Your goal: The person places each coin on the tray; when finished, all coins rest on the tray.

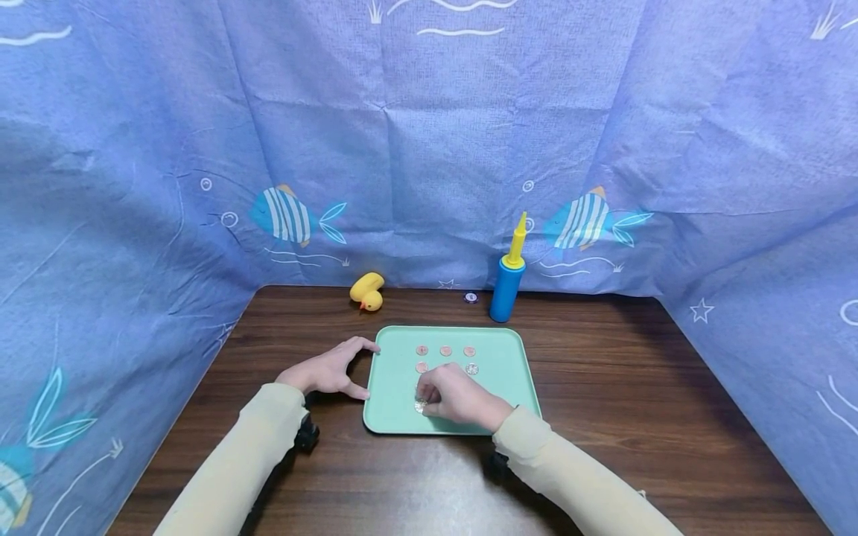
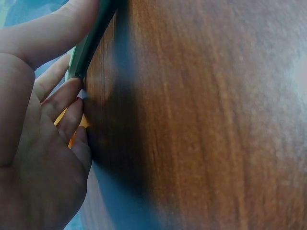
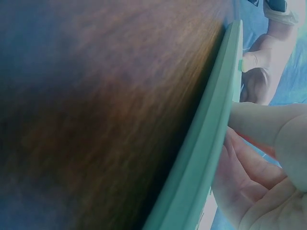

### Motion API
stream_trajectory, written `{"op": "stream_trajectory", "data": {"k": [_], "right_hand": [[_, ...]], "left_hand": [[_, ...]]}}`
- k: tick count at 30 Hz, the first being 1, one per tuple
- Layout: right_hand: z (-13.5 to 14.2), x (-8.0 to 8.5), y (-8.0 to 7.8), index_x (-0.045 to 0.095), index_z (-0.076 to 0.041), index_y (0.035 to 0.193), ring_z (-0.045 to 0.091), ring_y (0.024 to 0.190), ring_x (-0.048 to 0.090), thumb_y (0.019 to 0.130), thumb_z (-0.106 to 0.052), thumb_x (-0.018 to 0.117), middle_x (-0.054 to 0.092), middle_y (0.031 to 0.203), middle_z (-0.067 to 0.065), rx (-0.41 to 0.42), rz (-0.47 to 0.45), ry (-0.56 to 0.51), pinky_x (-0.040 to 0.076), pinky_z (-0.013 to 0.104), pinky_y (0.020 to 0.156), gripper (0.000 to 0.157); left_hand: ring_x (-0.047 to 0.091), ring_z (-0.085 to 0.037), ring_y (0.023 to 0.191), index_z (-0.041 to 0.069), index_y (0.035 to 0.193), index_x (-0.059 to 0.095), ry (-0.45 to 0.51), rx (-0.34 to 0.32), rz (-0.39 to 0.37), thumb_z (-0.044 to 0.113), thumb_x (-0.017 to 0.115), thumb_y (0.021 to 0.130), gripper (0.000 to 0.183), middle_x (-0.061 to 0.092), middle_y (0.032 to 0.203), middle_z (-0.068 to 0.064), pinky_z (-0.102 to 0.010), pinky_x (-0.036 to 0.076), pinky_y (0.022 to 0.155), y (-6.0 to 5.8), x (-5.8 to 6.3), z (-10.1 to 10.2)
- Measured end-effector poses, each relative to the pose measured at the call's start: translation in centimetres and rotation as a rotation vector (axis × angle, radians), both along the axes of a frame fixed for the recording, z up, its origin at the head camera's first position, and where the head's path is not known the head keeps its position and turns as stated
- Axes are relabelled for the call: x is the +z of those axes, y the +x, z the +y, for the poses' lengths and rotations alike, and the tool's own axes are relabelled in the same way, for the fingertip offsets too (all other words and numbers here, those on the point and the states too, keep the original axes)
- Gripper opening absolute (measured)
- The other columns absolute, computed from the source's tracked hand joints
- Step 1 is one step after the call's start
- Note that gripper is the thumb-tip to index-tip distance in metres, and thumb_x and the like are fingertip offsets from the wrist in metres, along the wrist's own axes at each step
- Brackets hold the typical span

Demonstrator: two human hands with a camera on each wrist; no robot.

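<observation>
A pale green tray lies on the table with copper coins in a row and another copper coin below the left one. One silver coin sits at the right of that second row. My right hand reaches over the tray's front part, its curled fingers and thumb pinching a silver coin close over the surface. In the right wrist view the tray's rim hides those fingertips. At the tray's left edge my left hand rests with thumb and forefinger spread, their tips at the rim.
Behind the tray are a yellow rubber duck, a small dark round disc and a blue hand pump with a yellow nozzle, standing upright. A blue fish-patterned cloth hangs around the brown wooden table.
</observation>
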State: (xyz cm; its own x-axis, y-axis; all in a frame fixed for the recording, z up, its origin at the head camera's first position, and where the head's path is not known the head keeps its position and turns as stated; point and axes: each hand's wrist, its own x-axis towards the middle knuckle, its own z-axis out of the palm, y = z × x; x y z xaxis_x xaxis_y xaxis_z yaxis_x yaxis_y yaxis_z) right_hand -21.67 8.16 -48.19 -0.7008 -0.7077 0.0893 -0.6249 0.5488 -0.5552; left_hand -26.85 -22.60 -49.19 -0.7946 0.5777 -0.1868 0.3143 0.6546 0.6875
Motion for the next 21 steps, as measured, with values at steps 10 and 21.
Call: {"op": "stream_trajectory", "data": {"k": [10, 21], "right_hand": [[0.1, 0.0, 0.1, 0.078, -0.009, 0.098, 0.003, 0.081, 0.070, 0.087, -0.004, 0.086, 0.077, 0.091, 0.001, 0.004, -0.013, 0.020, 0.056, 0.018, 0.075, 0.014], [3.2, 1.5, 0.1, 0.077, -0.005, 0.106, 0.010, 0.082, 0.071, 0.090, -0.005, 0.082, 0.077, 0.102, 0.007, -0.016, -0.028, 0.014, 0.059, 0.027, 0.078, 0.017]], "left_hand": [[0.029, -0.033, 0.154, 0.016, 0.153, 0.044, -0.011, 0.002, 0.001, 0.040, 0.091, 0.083, 0.088, 0.038, 0.160, -0.009, -0.058, 0.027, 0.123, 0.1, -0.1, 0.1], [0.028, -0.036, 0.154, 0.014, 0.153, 0.045, 0.031, -0.014, 0.001, 0.039, 0.092, 0.082, 0.088, 0.038, 0.160, -0.012, -0.061, 0.027, 0.122, 0.3, 0.1, 0.2]]}}
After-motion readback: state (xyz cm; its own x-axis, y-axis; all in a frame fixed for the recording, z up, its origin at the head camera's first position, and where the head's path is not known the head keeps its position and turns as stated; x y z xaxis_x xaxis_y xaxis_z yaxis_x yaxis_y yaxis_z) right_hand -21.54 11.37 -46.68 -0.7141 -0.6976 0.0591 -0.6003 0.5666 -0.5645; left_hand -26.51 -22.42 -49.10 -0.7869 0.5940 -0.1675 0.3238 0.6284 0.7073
